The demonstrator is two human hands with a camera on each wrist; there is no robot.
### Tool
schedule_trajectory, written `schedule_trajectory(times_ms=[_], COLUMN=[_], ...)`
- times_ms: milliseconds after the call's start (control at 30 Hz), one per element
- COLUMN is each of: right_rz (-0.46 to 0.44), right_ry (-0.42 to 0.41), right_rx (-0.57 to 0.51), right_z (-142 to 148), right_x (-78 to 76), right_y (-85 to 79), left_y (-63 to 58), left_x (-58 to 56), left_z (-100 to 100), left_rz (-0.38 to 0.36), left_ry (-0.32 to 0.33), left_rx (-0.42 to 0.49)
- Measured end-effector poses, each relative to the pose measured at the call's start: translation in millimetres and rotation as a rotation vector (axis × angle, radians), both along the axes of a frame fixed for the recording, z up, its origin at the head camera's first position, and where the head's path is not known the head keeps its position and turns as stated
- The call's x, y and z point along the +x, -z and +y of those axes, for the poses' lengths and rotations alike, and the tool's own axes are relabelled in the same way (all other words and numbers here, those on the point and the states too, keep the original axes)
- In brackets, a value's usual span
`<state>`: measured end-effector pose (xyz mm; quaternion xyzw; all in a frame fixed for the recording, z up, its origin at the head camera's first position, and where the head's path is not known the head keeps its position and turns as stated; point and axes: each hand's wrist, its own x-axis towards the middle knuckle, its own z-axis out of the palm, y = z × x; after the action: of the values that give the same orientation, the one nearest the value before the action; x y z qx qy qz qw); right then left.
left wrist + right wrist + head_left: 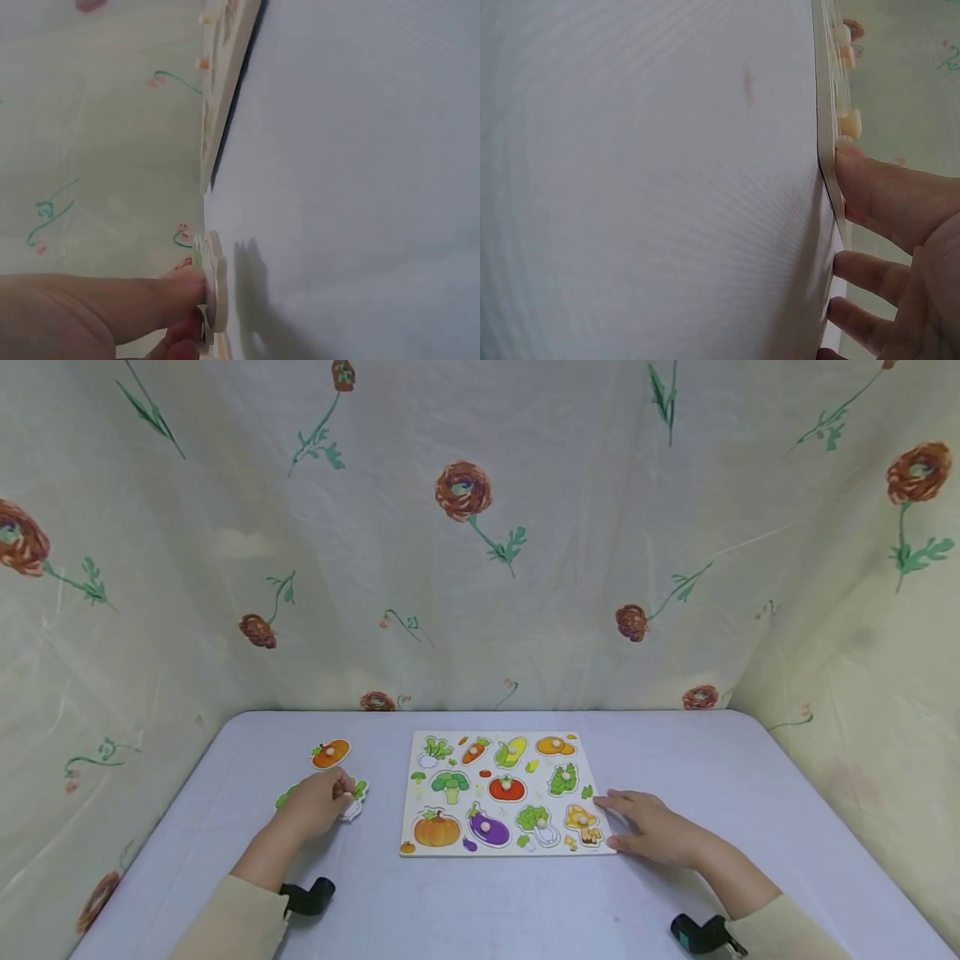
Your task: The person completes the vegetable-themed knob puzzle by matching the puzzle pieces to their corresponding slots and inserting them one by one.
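Observation:
My left hand (313,803) pinches a white turnip puzzle piece (352,808) with green leaves between thumb and fingers. In the left wrist view the piece's pale wooden edge (219,285) shows, and a shadow falls on the cloth beside it. A green piece (283,796) peeks out behind that hand, mostly hidden. Just beyond lies an orange pumpkin piece (331,753). The vegetable puzzle board (465,850) lies flat at the middle. My right hand (654,828) rests at its right side, fingers extended, the thumb (877,187) touching the near corner.
A white cloth covers the table (480,902). Knobbed pieces such as the tomato (507,791) and eggplant (487,832) sit in the board; the turnip, broccoli and pumpkin pictures show no knobs. Flowered curtain (570,568) hangs behind and at both sides.

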<state>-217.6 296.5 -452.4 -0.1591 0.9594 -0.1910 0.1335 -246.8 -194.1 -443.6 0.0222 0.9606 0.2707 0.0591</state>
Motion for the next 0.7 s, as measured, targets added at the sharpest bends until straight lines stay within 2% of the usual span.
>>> schedule_trajectory(times_ms=[167,467,700], right_rz=[-0.01,-0.012,-0.019], right_ry=[0.006,0.0,0.006], right_rx=[0.0,-0.018,-0.025], right_z=[0,0,0], right_x=[0.0,1.6,1.7], right_y=[-0.1,-3.1,-2.3], left_y=[-7.6,-25.4,-33.2], left_x=[-4.1,-24.0,-40.2], left_z=[4,22,46], left_rz=[0.044,0.065,-0.018], left_ry=[0.037,0.075,0.046], left_rx=[0.013,0.018,0.038])
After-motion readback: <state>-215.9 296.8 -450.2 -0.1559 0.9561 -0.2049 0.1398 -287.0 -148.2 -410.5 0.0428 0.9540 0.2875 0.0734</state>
